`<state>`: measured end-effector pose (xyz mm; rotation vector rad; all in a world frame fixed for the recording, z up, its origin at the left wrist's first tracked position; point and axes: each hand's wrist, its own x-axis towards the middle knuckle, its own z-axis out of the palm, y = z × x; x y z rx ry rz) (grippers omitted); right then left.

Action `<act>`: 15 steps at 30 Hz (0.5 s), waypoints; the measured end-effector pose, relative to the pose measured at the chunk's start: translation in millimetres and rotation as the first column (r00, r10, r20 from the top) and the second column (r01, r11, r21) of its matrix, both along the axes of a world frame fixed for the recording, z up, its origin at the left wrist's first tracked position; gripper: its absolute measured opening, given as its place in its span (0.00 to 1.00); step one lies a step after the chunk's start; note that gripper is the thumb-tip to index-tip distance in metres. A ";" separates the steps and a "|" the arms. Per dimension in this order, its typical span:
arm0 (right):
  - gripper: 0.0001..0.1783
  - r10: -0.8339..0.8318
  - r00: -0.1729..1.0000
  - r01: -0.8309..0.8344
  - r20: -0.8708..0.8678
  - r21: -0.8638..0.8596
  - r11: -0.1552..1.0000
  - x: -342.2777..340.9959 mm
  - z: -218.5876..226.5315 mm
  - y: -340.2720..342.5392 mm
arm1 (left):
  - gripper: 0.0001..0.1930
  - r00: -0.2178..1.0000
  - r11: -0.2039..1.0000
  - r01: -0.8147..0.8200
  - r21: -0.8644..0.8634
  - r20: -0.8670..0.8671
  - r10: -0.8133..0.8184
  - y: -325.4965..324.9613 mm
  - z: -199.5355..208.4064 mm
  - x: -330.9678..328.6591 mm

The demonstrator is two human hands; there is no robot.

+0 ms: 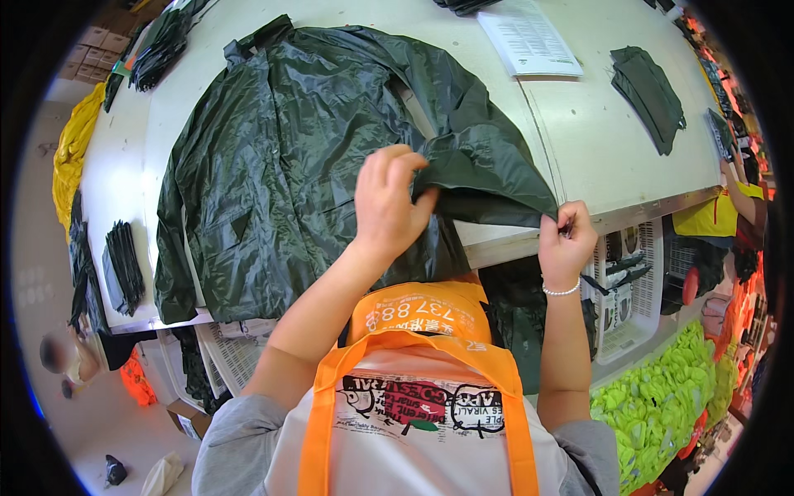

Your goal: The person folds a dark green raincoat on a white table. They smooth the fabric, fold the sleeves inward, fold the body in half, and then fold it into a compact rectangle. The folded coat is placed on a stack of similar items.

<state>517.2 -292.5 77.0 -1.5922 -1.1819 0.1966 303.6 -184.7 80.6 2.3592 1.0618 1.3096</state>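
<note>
A dark green rain jacket lies spread over the white table, its collar at the far side and its buttoned front facing up. My left hand is over the jacket's right side, fingers curled and closed on the inner edge of the sleeve. Out past the table's front edge, my right hand pinches the sleeve's outer corner. Between both hands the sleeve's edge is pulled out and lifted, and a dark fold shows beneath it. What lies inside my fingers is partly hidden.
Folded dark pieces and a paper stack lie at the far right. More dark bundles rest at left. White crates stand under the table, near a lime-green heap. A co-worker's arm shows at far right.
</note>
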 end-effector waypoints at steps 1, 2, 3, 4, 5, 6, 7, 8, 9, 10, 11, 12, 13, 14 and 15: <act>0.13 0.016 1.000 -0.016 0.002 -0.007 1.000 -4.7 0.9 -1.9 | 0.23 0.999 0.999 0.042 -0.006 -0.017 -0.042 -3.7 2.9 4.2; 0.13 0.031 1.000 -0.031 0.004 -0.014 0.999 -7.3 1.5 -4.4 | 0.23 0.995 0.995 0.097 0.008 -0.012 -0.097 -7.7 5.1 9.3; 0.14 0.052 0.998 -0.051 0.039 -0.033 0.998 -7.9 -0.7 -8.0 | 0.21 0.990 0.990 0.142 0.005 -0.010 -0.142 -11.7 5.4 12.7; 0.14 0.074 0.996 -0.071 0.042 -0.052 0.996 -9.1 -0.6 -10.2 | 0.20 0.982 0.982 0.187 0.002 -0.009 -0.187 -14.0 5.8 14.5; 0.14 0.094 0.995 -0.091 0.045 -0.071 0.993 -10.7 -0.3 -11.9 | 0.17 0.977 0.977 0.212 0.026 -0.003 -0.212 -13.5 3.8 14.8; 0.14 0.115 0.992 -0.110 0.047 -0.091 0.990 -11.6 0.5 -14.2 | 0.17 0.972 0.971 0.233 0.048 0.020 -0.234 -12.8 3.9 14.4; 0.13 0.137 0.988 -0.120 0.066 -0.210 0.970 -9.6 5.1 -18.2 | 0.17 0.965 0.964 0.255 0.071 0.043 -0.259 -11.4 4.0 13.4; 0.12 0.169 0.984 -0.147 0.054 -0.281 0.948 -7.8 6.6 -20.0 | 0.17 0.957 0.956 0.278 0.094 0.065 -0.284 -9.9 4.1 12.5; 0.12 0.200 0.979 -0.173 0.040 -0.349 0.921 -6.2 7.5 -21.6 | 0.18 0.941 0.938 0.322 0.125 0.071 -0.332 -8.3 4.3 11.9; 0.11 0.230 0.973 -0.201 0.022 -0.416 0.887 -6.4 11.2 -21.9 | 0.18 0.926 0.923 0.367 0.118 0.045 -0.374 -8.2 5.2 12.2; 0.11 0.243 0.969 -0.234 -0.052 -0.524 0.819 -6.9 23.0 -24.2 | 0.18 0.909 0.905 0.411 0.110 0.020 -0.416 -8.2 7.2 12.8; 0.11 0.242 0.954 -0.293 -0.174 -0.398 0.869 -10.5 31.0 -24.0 | 0.18 0.890 0.885 0.454 0.101 -0.006 -0.456 -8.3 8.9 13.1; 0.12 0.253 0.923 -0.330 -0.291 -0.261 0.907 -14.9 37.7 -23.9 | 0.18 0.886 0.884 0.463 0.064 -0.016 -0.463 -9.8 10.6 11.8; 0.13 0.276 0.875 -0.346 -0.399 -0.115 0.931 -16.8 40.7 -24.5 | 0.18 0.887 0.885 0.462 0.054 -0.002 -0.462 -9.6 10.5 11.7; 0.13 0.300 0.863 -0.383 -0.406 -0.140 0.913 -11.6 36.8 -27.6 | 0.17 0.888 0.887 0.460 0.044 0.012 -0.460 -9.2 10.1 11.9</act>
